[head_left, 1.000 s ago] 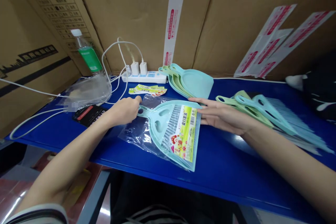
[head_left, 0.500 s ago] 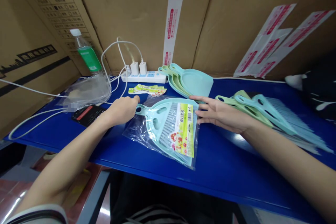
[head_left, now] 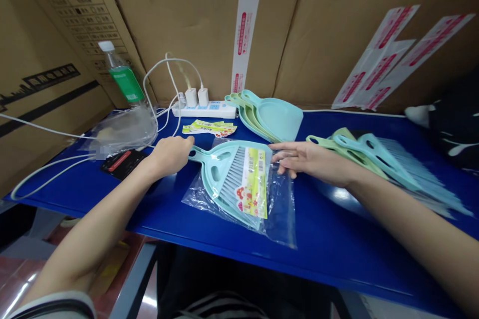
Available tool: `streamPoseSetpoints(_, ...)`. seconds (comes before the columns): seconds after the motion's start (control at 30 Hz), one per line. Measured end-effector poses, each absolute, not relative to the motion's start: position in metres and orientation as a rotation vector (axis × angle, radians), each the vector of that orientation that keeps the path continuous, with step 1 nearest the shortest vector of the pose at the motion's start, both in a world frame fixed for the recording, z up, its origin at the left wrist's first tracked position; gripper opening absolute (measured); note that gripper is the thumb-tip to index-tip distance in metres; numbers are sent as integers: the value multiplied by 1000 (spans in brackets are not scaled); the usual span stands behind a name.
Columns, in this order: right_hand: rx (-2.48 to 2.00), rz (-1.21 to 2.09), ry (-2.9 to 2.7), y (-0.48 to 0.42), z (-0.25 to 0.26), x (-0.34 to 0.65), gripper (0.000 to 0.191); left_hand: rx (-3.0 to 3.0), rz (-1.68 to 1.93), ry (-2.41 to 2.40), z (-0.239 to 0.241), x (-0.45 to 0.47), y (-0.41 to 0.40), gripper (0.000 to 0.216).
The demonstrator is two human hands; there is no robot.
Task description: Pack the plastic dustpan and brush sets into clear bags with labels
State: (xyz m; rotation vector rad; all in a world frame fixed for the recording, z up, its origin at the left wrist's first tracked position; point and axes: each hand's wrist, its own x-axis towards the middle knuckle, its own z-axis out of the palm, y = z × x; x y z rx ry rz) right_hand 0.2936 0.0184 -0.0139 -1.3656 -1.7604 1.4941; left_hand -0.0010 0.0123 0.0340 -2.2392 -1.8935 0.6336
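Note:
A light-blue dustpan (head_left: 209,190) lies on the blue table with a matching brush (head_left: 232,179) nested in it. A yellow-green printed card (head_left: 258,184) rests over the bristles. Clear plastic bag (head_left: 280,209) film surrounds most of the set, with slack film on the right and the handle sticking out on the left. My left hand (head_left: 172,154) is closed round the tip of the handle. At the pan's wide edge, my right hand (head_left: 314,159) has its fingers curled on the bag film, thumb side hidden.
Behind are stacked dustpans (head_left: 282,117), loose printed cards (head_left: 209,128) and a power strip (head_left: 224,109) with white chargers. Several brushes (head_left: 392,157) lie at right. White cables (head_left: 52,162), a bottle (head_left: 127,82) and a black packet (head_left: 121,163) sit left. Cardboard (head_left: 194,20) walls the back.
The dustpan set has shifted left inside the bag, drawn along with my left hand. More slack film now shows on the right, and my right fingers have curled in.

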Motion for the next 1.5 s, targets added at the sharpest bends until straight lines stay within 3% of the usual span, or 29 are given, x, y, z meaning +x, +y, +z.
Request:
streamPoseSetpoints(0.4, -1378, 1234, -2025, 13, -9, 293, 56, -2282, 713, -1859, 41, 0, 7, 42)
streamPoseSetpoints(0.47, -1468, 1018, -2131, 8, -8, 290, 47, -2285, 734, -1851, 42, 1, 6, 42)
streamPoseSetpoints(0.6, -1557, 157, -2300, -3, -4, 285, 19, -2293, 765, -1831, 42, 0, 4, 41)
streamPoseSetpoints(0.67, -1495, -19, -2377, -6, -2, 284, 10, -2297, 778, -1826, 42, -1, 4, 40)
streamPoseSetpoints(0.8, -1246, 161, -2565, -6, 0, 281, 19, -2307, 791, -1815, 43, -1, 3, 39)
streamPoseSetpoints(1.03, -1199, 244, -2563, -3, -8, 278, 35, -2311, 782, -1799, 44, -2, 3, 37)
streamPoseSetpoints(1.5, -1281, 192, -2522, -7, -14, 269, 38, -2756, 389, -1633, 42, -11, 7, 39)
